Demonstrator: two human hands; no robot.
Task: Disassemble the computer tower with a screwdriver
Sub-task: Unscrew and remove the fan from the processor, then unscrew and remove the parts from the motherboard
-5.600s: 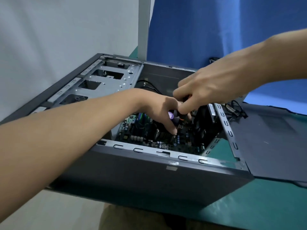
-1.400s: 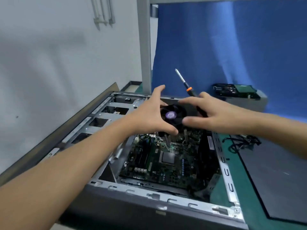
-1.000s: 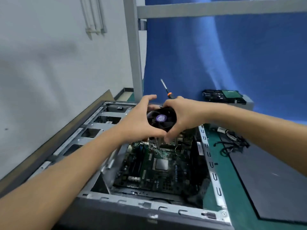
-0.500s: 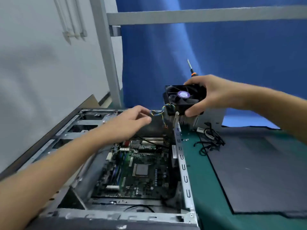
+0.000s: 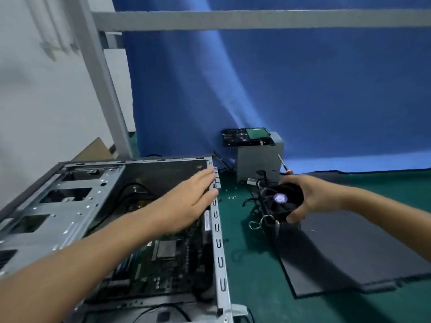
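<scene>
The computer tower (image 5: 70, 206) lies on its side, open, with the motherboard (image 5: 163, 259) and its bare processor exposed inside. My right hand (image 5: 312, 197) grips the black cooler fan (image 5: 279, 201) with a purple hub, low over the green mat to the right of the case, its coloured wires dangling. The screwdriver (image 5: 283, 165) sticks up behind the same hand, orange collar showing. My left hand (image 5: 193, 203) hovers over the case's right rim with fingers straight, holding nothing.
The dark side panel (image 5: 349, 252) lies flat on the green mat (image 5: 247, 276) at right. A grey power supply (image 5: 258, 159) with a drive on top stands at the back. Loose cables (image 5: 254, 203) and small screws (image 5: 231, 197) lie beside the case. A blue curtain hangs behind.
My right hand has carried the fan out of the case, to the right and down toward the mat. My left hand let go of it and now hovers over the case rim.
</scene>
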